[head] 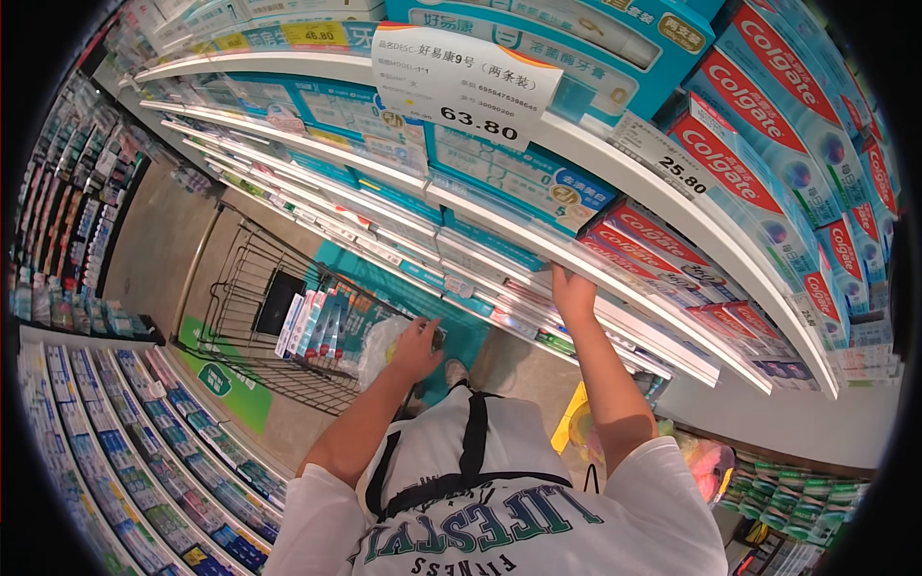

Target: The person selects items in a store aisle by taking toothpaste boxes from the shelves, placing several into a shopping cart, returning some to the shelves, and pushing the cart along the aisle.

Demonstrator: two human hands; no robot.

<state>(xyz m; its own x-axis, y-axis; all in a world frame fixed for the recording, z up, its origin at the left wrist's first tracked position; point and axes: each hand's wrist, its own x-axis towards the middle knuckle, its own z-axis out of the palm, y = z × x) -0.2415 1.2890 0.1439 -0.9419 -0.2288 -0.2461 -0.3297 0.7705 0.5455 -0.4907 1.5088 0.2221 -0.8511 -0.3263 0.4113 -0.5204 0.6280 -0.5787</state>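
Note:
My right hand [574, 293] reaches up to the front edge of a white shelf [504, 223]. Its fingertips pass behind that edge, so what they touch is hidden. To the right of it, red Colgate toothpaste boxes [648, 248] sit on the shelf, with teal toothpaste boxes [497, 162] to the left. My left hand [416, 351] is at the near end of a wire shopping cart [245, 288], fingers bent, beside a clear plastic bag [379, 345]. Whether it grips the cart or something dark under the fingers is unclear. Several upright toothpaste boxes [313, 324] stand inside the cart.
Larger Colgate boxes [763, 108] fill the upper shelf at right. A white price card [464, 83] hangs from the upper shelf edge. Another stocked shelf rack [144, 446] curves along the left. Beyond the cart runs a tan floor [155, 230]. A yellow object [574, 417] is beside my right arm.

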